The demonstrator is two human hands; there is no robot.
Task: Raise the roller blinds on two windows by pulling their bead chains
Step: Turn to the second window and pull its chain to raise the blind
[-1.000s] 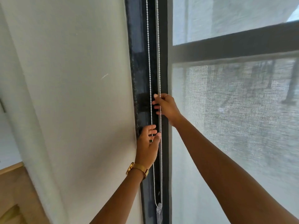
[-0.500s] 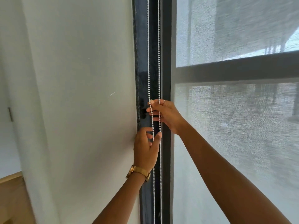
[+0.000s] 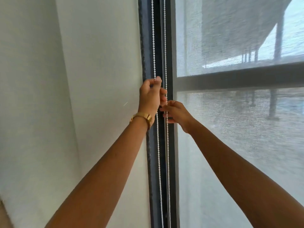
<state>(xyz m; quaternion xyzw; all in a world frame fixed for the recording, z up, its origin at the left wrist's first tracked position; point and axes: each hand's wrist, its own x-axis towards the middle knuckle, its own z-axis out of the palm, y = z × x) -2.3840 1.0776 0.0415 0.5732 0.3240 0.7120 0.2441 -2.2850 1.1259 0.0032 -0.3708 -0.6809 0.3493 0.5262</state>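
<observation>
A white bead chain (image 3: pixel 153 38) hangs as two strands in front of a dark window frame (image 3: pixel 148 46). My left hand (image 3: pixel 150 97), with a gold watch on its wrist, is closed around the left strand, above my right hand. My right hand (image 3: pixel 176 112) pinches the right strand (image 3: pixel 165 46) just below and to the right of it. A translucent grey roller blind (image 3: pixel 238 129) covers the window pane to the right and reaches below the view. The chain's lower end is out of sight.
A white wall (image 3: pixel 98 79) runs along the left of the frame. A dark horizontal window bar (image 3: pixel 238 76) crosses behind the blind. Through the fabric I can make out an outdoor structure with posts.
My left hand has moved up past my right hand and closed on the left strand. The right hand stays about where it was on the right strand. My view has tilted upward.
</observation>
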